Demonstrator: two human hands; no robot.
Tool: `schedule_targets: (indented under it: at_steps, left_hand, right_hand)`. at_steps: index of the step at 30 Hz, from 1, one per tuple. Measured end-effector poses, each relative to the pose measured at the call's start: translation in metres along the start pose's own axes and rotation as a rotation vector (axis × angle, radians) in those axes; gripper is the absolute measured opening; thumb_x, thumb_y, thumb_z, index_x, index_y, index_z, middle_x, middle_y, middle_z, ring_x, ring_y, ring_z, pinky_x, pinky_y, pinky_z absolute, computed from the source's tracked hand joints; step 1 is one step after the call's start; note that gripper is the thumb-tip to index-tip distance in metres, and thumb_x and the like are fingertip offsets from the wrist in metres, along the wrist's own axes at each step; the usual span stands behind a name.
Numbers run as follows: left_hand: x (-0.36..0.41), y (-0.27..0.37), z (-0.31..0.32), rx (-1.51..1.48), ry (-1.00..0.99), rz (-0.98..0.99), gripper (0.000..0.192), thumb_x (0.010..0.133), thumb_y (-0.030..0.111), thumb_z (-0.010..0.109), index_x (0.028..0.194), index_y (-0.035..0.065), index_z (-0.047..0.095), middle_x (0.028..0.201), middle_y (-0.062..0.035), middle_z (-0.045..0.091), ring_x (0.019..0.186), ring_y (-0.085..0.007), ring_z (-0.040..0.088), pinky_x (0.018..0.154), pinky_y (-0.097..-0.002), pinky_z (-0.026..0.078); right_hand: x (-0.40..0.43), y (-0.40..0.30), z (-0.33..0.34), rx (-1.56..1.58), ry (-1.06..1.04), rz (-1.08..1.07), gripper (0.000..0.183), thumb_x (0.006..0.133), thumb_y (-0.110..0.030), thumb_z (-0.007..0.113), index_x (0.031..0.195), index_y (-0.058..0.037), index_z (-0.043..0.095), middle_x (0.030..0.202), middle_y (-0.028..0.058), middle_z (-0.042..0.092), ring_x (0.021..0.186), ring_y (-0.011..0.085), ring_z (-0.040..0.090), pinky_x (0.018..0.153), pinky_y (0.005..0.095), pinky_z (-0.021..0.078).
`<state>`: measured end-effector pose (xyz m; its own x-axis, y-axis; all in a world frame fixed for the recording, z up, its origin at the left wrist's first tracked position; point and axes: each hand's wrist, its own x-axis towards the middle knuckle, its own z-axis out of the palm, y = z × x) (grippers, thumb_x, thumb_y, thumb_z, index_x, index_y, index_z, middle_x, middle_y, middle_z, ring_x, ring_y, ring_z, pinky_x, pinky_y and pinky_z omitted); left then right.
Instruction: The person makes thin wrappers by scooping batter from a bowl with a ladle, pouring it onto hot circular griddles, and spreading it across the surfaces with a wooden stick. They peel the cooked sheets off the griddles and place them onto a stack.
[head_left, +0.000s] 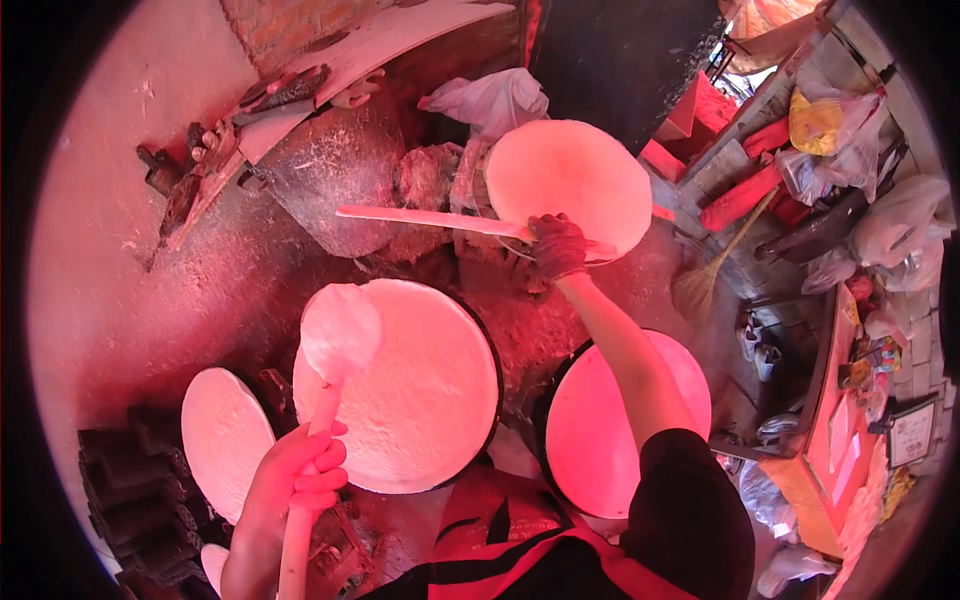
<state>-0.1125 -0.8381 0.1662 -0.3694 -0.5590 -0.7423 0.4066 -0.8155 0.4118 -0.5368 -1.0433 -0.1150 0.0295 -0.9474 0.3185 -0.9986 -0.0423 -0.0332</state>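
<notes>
My left hand (304, 465) grips the handle of a long-handled ladle (341, 330); the ladle's rounded head is over the left edge of a large round pan (435, 397) filled with a pale, lumpy mass. My right hand (560, 244), in a dark glove, is closed on a long flat wooden stick (427, 218). That stick crosses the lower edge of a round vessel (570, 180) with a smooth pale surface. Under my right forearm lies another round pan (589, 435) with a smooth surface. Reddish light tints everything.
A pale round disc (225, 442) stands left, beside stacked dark roof tiles (135, 487). A straw broom (701, 285) leans at the right, near plastic bags (900, 225) and an orange cabinet (817, 487). A white bag (495, 97) lies behind the far vessel.
</notes>
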Motion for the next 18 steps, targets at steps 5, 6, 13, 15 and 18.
schedule_targets:
  at_steps: [5,6,13,15,18]
  left_hand:
    - [-0.025,-0.039,0.031,0.095,-0.004,0.009,0.025,0.092,0.009,0.050,0.115,-0.0012,0.044,0.073,-0.0015,0.040,0.049,-0.0042,0.034,0.037,-0.0157,0.026]
    - [-0.031,-0.052,0.040,0.136,-0.018,0.008,0.026,0.092,0.008,0.050,0.115,-0.0011,0.045,0.073,-0.0014,0.041,0.049,-0.0042,0.034,0.037,-0.0158,0.026]
    - [-0.050,-0.161,0.106,0.166,-0.310,-0.086,0.039,0.093,0.012,0.049,0.126,-0.0060,0.041,0.079,-0.0005,0.046,0.053,-0.0042,0.042,0.040,-0.0155,0.035]
    - [-0.048,-0.198,0.154,0.197,-0.313,-0.106,0.037,0.094,0.011,0.047,0.126,-0.0070,0.040,0.080,-0.0010,0.046,0.054,-0.0046,0.042,0.040,-0.0163,0.035]
    - [-0.029,-0.257,0.197,-0.075,-0.442,-0.274,0.032,0.096,0.010,0.043,0.123,-0.0074,0.040,0.078,-0.0019,0.045,0.056,-0.0054,0.043,0.042,-0.0174,0.036]
  right_hand:
    - [-0.037,-0.027,-0.051,0.132,0.024,0.259,0.020,0.086,-0.031,0.055,0.094,-0.0141,0.061,0.090,0.0108,0.064,0.092,0.0307,0.060,0.081,0.0406,0.0478]
    - [-0.059,-0.016,-0.062,0.133,0.038,0.261,0.020,0.086,-0.031,0.055,0.094,-0.0141,0.061,0.090,0.0108,0.064,0.092,0.0307,0.060,0.081,0.0406,0.0478]
    - [-0.343,0.086,-0.241,1.483,-0.313,0.683,0.040,0.097,-0.044,0.044,0.117,-0.0103,0.054,0.065,0.0010,0.054,0.040,0.0054,0.040,0.035,0.0210,0.0313]
    - [-0.429,0.124,-0.256,1.554,-0.291,0.706,0.040,0.097,-0.044,0.045,0.116,-0.0100,0.054,0.066,0.0024,0.055,0.040,0.0069,0.043,0.035,0.0225,0.0323]
    - [-0.528,0.154,-0.272,1.574,-0.378,0.876,0.045,0.096,-0.045,0.048,0.126,-0.0124,0.051,0.071,0.0050,0.059,0.043,0.0101,0.047,0.036,0.0237,0.0352]
